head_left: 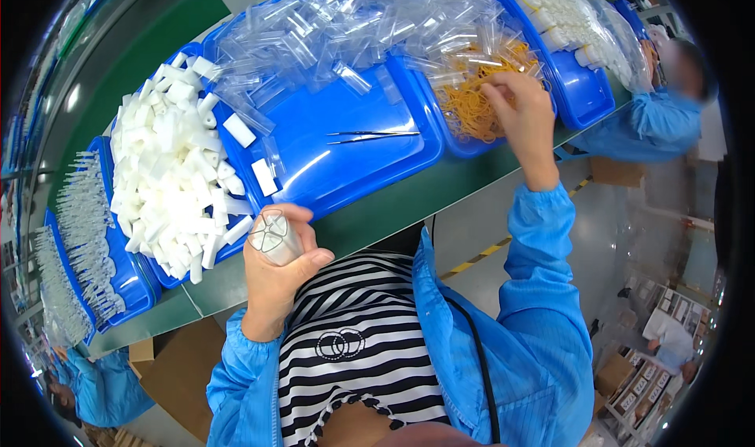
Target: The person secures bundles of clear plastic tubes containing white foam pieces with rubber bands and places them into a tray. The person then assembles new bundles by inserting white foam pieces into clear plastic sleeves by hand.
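Observation:
My left hand (277,278) is closed round a white cylinder (281,249) with thin looped grey lines across its top end. It is held upright in front of my striped shirt, just off the table's near edge. My right hand (523,117) is over a blue tray (472,144) of thin yellow bands (472,105) that look like rubber bands. Its thumb and index finger are pinched together, and anything between them is too small to make out. Black tweezers (373,137) lie in the blue tray (338,176) between my hands, with two white pieces (239,131) at its left side.
Clear plastic sleeves (354,34) heap across the far trays. White blocks (169,164) fill a tray at left, beyond which stand trays of small translucent parts (86,227). White bundled pieces (543,14) lie in the far right tray. A co-worker's blue sleeve (664,125) shows at right.

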Demonstrator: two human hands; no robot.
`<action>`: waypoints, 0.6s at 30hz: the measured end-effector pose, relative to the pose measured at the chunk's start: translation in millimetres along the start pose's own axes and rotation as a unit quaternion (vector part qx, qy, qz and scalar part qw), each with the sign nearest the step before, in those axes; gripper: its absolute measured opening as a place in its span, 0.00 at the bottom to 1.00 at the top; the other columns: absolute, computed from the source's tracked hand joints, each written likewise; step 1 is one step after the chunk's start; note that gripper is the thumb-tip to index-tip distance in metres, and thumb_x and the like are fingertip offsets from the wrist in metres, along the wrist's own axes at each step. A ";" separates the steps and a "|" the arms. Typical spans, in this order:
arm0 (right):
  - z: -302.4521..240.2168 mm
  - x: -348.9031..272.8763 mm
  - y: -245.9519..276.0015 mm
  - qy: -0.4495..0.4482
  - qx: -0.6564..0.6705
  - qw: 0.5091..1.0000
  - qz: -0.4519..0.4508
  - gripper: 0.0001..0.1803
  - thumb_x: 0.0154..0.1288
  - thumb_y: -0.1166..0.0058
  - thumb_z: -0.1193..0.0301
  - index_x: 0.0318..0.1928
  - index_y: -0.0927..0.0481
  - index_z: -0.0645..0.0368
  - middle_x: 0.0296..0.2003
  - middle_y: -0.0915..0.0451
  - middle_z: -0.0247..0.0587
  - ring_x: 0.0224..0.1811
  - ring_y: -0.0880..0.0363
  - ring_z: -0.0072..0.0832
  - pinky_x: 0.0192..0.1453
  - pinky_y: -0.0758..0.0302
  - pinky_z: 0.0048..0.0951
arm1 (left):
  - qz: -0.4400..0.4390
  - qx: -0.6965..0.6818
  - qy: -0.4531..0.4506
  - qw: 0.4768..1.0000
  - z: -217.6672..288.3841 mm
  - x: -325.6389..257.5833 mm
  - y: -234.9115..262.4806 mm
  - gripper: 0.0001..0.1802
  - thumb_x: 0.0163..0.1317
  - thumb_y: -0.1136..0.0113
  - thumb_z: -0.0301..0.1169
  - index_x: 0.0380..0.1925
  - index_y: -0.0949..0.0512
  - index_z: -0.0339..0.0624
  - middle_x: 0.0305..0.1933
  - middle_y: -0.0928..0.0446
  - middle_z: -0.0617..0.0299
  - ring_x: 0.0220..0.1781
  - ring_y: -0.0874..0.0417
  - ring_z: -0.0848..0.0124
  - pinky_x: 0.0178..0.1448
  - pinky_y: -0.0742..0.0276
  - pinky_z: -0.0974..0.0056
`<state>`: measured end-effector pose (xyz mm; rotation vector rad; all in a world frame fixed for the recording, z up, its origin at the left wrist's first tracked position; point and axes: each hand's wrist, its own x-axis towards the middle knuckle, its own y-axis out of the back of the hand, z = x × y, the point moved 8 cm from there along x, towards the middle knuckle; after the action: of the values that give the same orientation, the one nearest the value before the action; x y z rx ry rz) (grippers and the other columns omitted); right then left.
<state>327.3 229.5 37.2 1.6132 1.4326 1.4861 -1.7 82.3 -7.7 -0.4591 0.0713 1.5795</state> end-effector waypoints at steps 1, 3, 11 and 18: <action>1.3 -0.2 13.2 -0.019 0.044 0.998 0.044 0.08 0.58 0.34 0.69 0.37 0.16 0.59 0.30 0.17 0.39 0.36 0.20 0.36 0.40 0.27 0.36 | -0.006 -0.005 -0.004 1.000 2.3 0.4 -1.8 0.23 0.48 0.25 0.22 0.45 0.24 0.38 0.27 0.25 0.65 0.27 0.28 0.81 0.32 0.32 0.74; 4.8 0.4 30.1 -0.028 0.108 0.987 0.114 0.08 0.58 0.33 0.70 0.37 0.15 0.60 0.30 0.17 0.41 0.32 0.18 0.35 0.37 0.24 0.34 | -0.005 -0.021 -0.007 1.000 3.9 -1.1 -3.2 0.26 0.48 0.26 0.21 0.49 0.23 0.35 0.27 0.25 0.66 0.27 0.28 0.81 0.32 0.33 0.75; -0.5 0.8 51.5 -0.093 0.108 0.986 0.081 0.10 0.60 0.33 0.71 0.39 0.15 0.64 0.30 0.15 0.40 0.31 0.19 0.26 0.38 0.25 0.25 | 0.028 0.030 0.043 0.998 -0.5 -4.9 5.9 0.12 0.53 0.28 0.21 0.33 0.23 0.37 0.26 0.22 0.64 0.23 0.23 0.79 0.27 0.29 0.75; -93.4 -8.0 1.3 -0.107 0.389 0.915 -0.022 0.08 0.63 0.35 0.74 0.40 0.15 0.66 0.32 0.16 0.32 0.34 0.24 0.15 0.39 0.28 0.18 | 0.023 -0.076 -0.065 0.995 12.0 -2.1 5.3 0.19 0.46 0.23 0.18 0.32 0.26 0.37 0.36 0.19 0.55 0.38 0.15 0.70 0.39 0.17 0.69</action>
<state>242.7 196.4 60.1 2.0786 2.0477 0.6791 -9.8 83.8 2.7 -0.4745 -0.1385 1.6623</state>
